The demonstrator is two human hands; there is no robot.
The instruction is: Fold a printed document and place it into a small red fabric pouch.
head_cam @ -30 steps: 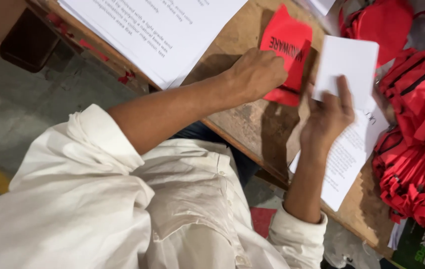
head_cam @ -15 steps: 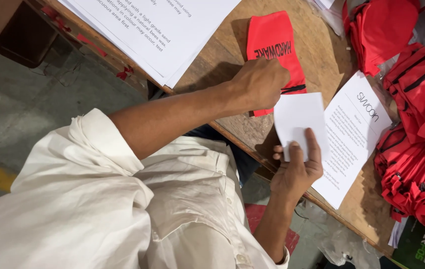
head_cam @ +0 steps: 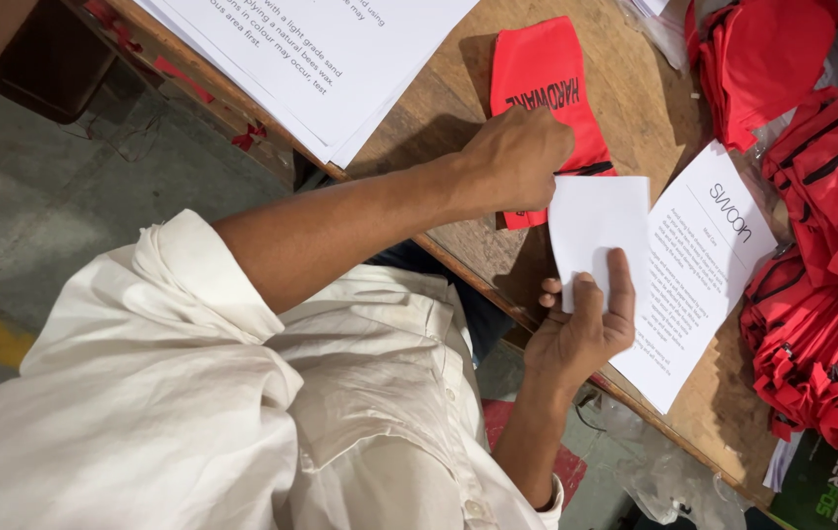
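While a wooden table (head_cam: 635,88) carries a stack of printed sheets (head_cam: 340,49) and a heap of red bags (head_cam: 821,294), the left hand (head_cam: 517,157) presses closed on a red pouch (head_cam: 547,79), and the right hand (head_cam: 581,329) pinches a blank white card (head_cam: 596,221) just beside it.

The left hand (head_cam: 517,157) pressed down on a red fabric pouch (head_cam: 545,88) on the wooden table (head_cam: 635,98). Just beside it, the right hand (head_cam: 581,329) held a folded white paper (head_cam: 598,224), a printed sheet (head_cam: 704,265) beyond its fingers.
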